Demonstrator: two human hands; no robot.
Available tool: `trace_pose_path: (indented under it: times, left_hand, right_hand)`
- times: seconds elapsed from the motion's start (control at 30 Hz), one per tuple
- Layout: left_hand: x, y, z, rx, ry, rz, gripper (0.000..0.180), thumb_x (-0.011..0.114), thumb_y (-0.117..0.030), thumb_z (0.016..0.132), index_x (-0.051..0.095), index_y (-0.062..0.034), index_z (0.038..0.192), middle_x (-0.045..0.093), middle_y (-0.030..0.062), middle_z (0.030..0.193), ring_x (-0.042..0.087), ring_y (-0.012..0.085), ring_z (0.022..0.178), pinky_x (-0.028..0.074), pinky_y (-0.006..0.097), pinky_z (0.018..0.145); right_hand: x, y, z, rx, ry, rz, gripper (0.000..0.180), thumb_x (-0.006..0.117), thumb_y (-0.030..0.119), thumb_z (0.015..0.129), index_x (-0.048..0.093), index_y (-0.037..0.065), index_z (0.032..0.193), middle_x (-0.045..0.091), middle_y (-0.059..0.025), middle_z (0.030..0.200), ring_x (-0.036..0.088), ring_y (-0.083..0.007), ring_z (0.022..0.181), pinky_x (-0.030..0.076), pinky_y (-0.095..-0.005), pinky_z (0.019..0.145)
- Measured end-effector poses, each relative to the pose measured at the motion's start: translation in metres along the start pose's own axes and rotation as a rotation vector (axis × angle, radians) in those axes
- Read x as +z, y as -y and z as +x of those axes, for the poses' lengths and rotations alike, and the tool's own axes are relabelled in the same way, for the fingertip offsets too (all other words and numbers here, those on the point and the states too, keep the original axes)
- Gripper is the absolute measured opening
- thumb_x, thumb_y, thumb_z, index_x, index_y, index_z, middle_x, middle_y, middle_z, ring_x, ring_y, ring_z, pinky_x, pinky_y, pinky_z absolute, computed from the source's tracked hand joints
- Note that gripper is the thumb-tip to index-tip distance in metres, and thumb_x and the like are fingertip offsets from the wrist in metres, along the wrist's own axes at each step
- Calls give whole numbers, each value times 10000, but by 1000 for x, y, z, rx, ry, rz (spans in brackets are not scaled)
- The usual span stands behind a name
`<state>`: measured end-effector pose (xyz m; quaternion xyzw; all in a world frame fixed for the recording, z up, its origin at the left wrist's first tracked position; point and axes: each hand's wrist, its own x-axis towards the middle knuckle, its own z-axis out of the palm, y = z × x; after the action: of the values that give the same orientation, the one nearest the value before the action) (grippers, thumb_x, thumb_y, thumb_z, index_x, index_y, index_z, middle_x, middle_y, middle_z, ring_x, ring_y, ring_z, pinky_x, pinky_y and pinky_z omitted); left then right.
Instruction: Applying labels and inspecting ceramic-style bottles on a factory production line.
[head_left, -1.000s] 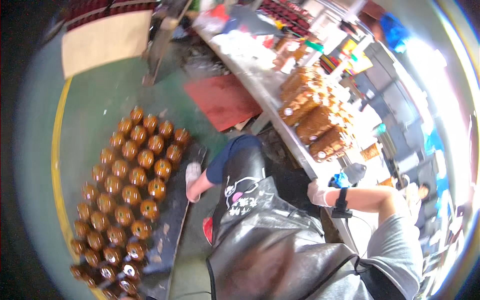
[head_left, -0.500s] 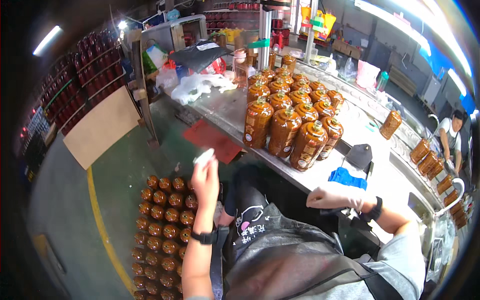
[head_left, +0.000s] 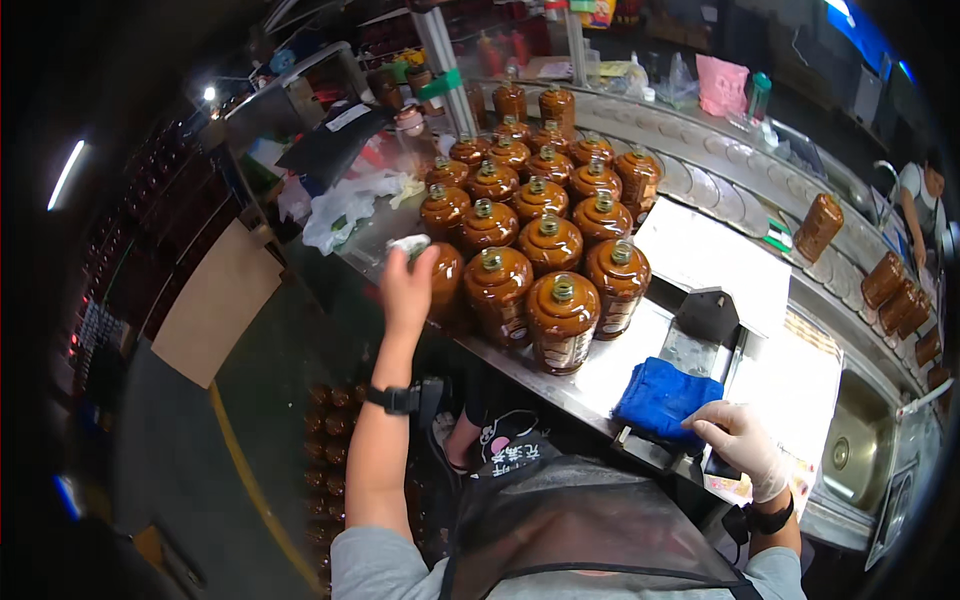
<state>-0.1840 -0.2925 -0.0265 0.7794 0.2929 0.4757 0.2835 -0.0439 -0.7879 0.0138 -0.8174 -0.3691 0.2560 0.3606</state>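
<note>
My bare left hand (head_left: pixel 408 290) is at the near left corner of a group of brown glass bottles (head_left: pixel 548 245). Its thumb and fingers close on a small white piece (head_left: pixel 410 243), whose kind I cannot make out. That white piece covers the top of the corner bottle (head_left: pixel 445 285), so its neck is hidden. My right hand (head_left: pixel 745 448), in a pale thin glove, has its fingers bent against the right edge of a folded blue cloth (head_left: pixel 665 395). The cloth lies at the front of a metal stand with a dark upright plate (head_left: pixel 708 316).
The bottles stand open on a metal table (head_left: pixel 480 345). Behind runs a conveyor (head_left: pixel 700 190) with a bottle (head_left: pixel 820 225) on it. More bottles (head_left: pixel 330 430) stand low on the left. A sink (head_left: pixel 850 440) is at right; another person (head_left: pixel 918 200) stands beyond. Plastic bags (head_left: pixel 350 210) lie at back left.
My view has turned toward the table. My left hand has gone from above the floor-level bottles to the table's corner bottle. My right hand has come to the blue cloth's edge.
</note>
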Motion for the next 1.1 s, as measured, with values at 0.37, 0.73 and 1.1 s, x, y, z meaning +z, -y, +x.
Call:
trace_pose_path:
  times: [0.37, 0.73, 1.1]
  left_hand:
    - [-118, -100, -76, -108, -35, -486, 213, 521, -112, 1048, 595, 12, 1204, 661, 117, 1212, 634, 165, 1047, 513, 332, 950]
    - [52, -214, -121, -468, 806, -917, 234, 618, -195, 1015, 635, 1, 1144, 698, 65, 1079, 643, 104, 969, 516, 270, 859]
    - [159, -225, -121, -737, 1274, -828, 388, 525, -425, 1037, 617, -67, 1152, 654, 20, 1152, 590, 104, 1065, 438, 330, 953]
  right_hand:
    - [-2, -5, 7, -170, -67, 98, 206, 697, 167, 876, 724, 47, 1040, 722, -129, 975, 698, -279, 919, 538, -356, 833]
    - [38, -3, -23, -546, -366, -296, 952, 939, 259, 625, 441, 8, 1396, 673, -174, 1118, 705, -321, 869, 564, -381, 697]
    - [52, -72, -31, -101, -447, 410, 876, 884, 169, 650, 456, 34, 1403, 695, -102, 1116, 485, -81, 601, 440, -223, 587]
